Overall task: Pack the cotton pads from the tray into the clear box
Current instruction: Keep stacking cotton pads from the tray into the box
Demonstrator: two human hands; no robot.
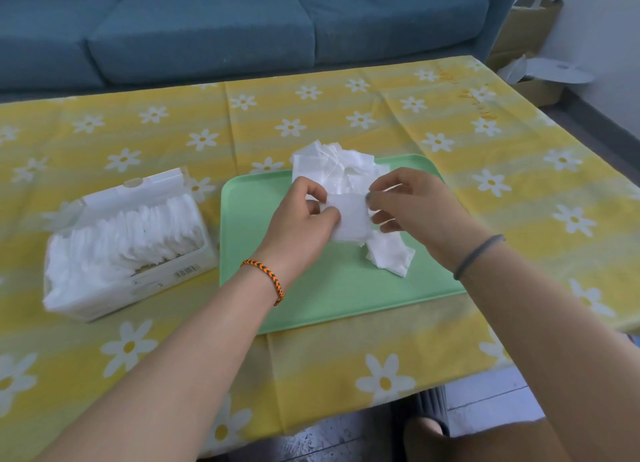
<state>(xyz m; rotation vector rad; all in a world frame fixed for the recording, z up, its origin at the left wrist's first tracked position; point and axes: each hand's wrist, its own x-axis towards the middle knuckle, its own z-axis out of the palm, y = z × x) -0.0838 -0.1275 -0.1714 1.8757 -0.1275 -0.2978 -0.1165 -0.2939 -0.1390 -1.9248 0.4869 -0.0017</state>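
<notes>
A green tray lies in the middle of the table. A loose heap of white cotton pads sits at its far edge, and a few more pads lie near its centre. Above the tray, my left hand and my right hand pinch a small stack of pads between them, one hand on each side. The clear box stands left of the tray with its lid open, filled with rows of upright pads.
The table carries a yellow cloth with white daisies. A blue sofa runs along the far side. Cardboard boxes stand on the floor at the far right. The table's near edge is at the bottom right.
</notes>
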